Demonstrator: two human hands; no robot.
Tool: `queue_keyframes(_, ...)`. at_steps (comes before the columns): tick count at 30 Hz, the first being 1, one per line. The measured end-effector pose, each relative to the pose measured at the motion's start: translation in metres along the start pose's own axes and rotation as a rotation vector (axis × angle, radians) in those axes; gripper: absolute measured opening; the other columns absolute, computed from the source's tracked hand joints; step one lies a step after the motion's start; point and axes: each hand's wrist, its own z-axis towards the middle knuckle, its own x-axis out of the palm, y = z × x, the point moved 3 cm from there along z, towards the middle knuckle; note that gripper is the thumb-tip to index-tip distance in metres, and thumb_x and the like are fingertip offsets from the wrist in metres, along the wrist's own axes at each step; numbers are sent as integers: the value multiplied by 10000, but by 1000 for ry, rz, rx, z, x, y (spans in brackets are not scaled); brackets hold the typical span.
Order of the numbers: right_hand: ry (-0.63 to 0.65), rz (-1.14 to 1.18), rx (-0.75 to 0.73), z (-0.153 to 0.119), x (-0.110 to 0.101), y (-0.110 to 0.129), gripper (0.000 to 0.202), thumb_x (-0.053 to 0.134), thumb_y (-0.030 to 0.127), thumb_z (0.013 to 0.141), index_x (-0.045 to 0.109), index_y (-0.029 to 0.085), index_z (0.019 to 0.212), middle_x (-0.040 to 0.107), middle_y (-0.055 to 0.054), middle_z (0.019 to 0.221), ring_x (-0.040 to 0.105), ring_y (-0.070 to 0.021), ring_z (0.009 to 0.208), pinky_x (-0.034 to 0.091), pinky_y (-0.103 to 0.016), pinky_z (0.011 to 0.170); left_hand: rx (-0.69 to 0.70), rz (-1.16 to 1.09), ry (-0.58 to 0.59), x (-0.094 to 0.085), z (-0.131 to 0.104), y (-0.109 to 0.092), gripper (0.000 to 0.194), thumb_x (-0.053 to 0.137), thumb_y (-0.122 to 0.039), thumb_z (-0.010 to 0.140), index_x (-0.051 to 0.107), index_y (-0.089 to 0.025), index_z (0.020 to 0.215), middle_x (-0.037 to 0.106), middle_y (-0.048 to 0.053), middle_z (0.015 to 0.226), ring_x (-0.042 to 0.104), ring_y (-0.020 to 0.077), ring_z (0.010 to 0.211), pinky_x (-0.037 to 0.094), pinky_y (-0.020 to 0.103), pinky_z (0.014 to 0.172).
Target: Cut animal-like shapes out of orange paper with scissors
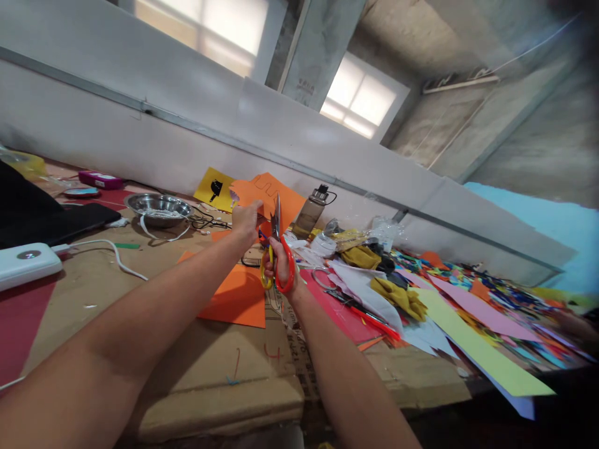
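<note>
Held up over the cardboard-covered table, an orange sheet of paper (pixel 292 202) carries a drawn zigzag outline, and its left edge is cut unevenly. My left hand (pixel 246 219) is closed on the sheet's lower left part. Red-and-yellow-handled scissors (pixel 286 265) are in my right hand (pixel 279 262), with fingers through the handles. The blades point up and stand partly apart against the orange sheet. Below my hands, another orange sheet (pixel 234 299) lies flat on the cardboard.
A metal bowl (pixel 159 206) and a white power bank (pixel 28 265) with a cable lie to the left. A water bottle (pixel 311 212) stands behind my hands. At right are cloth gloves (pixel 397 298), red-handled scissors (pixel 369 318) and many coloured paper scraps (pixel 491 312).
</note>
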Motion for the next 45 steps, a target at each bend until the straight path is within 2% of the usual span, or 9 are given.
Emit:
queue_keyframes(15,-18,32,46,-2,0,-1,380,675,517,729,514,200,863,442,109,502,306,-20,371,177,-122,356,-20,8,21,-1,1,1,104,661,-121,604,583,-176,644,641,4,601,611,148,576,499,267,583)
queue_keyframes(26,-36,-14,31,-4,0,0,368,660,528,758,533,199,865,454,101,503,308,-25,368,188,-128,357,-21,23,22,-2,3,-2,119,661,-118,598,573,-180,649,607,-17,576,569,129,497,482,264,550)
queue_keyframes(33,-2,2,16,-2,1,-2,413,714,542,718,492,212,827,431,106,508,302,-25,372,199,-132,354,-13,28,29,-1,2,-4,125,665,-110,590,579,-175,652,620,-15,577,582,128,503,486,247,528)
queue_keyframes(39,-23,0,-5,1,-1,-3,462,734,569,674,479,218,830,447,108,518,315,-28,367,192,-144,353,-15,35,25,0,-3,-6,149,669,-87,598,570,-182,656,618,-20,574,580,132,507,495,255,542)
queue_keyframes(45,-31,3,14,-1,-1,-3,444,714,567,690,485,213,830,439,109,497,288,-22,358,187,-142,354,-24,42,20,1,-6,-7,144,651,-63,635,568,-180,627,614,-8,584,587,140,517,500,276,570)
